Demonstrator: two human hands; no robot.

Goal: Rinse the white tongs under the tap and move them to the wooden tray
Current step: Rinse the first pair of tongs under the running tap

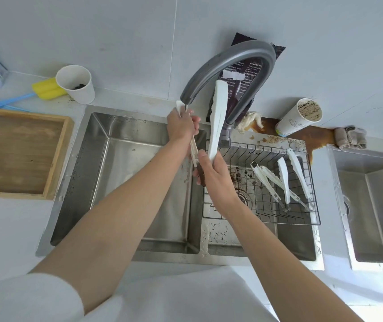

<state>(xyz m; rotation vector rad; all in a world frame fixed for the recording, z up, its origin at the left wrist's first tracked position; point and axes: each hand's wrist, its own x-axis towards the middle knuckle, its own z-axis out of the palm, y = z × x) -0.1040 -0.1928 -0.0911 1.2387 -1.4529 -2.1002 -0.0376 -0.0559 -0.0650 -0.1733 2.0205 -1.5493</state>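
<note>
White tongs [218, 117] are spread open over the divider of the steel sink [120, 173]. My right hand [213, 177] grips their hinge end and brown handle, with one arm pointing up past the grey tap [227, 63]. My left hand [181, 124] is closed around the other arm, whose tip sits right under the tap's spout, where a thin stream of water falls. The wooden tray [58, 145] lies on the counter to the left of the sink, holding nothing.
A wire basket [311, 219] in the right basin holds two more white tongs [283, 182]. Paper cups [76, 84] [299, 117], a yellow sponge brush [46, 88], a brown spill [311, 135], a cloth [349, 138] and a dark packet [248, 73] line the back. Another sink [371, 205] is at the right.
</note>
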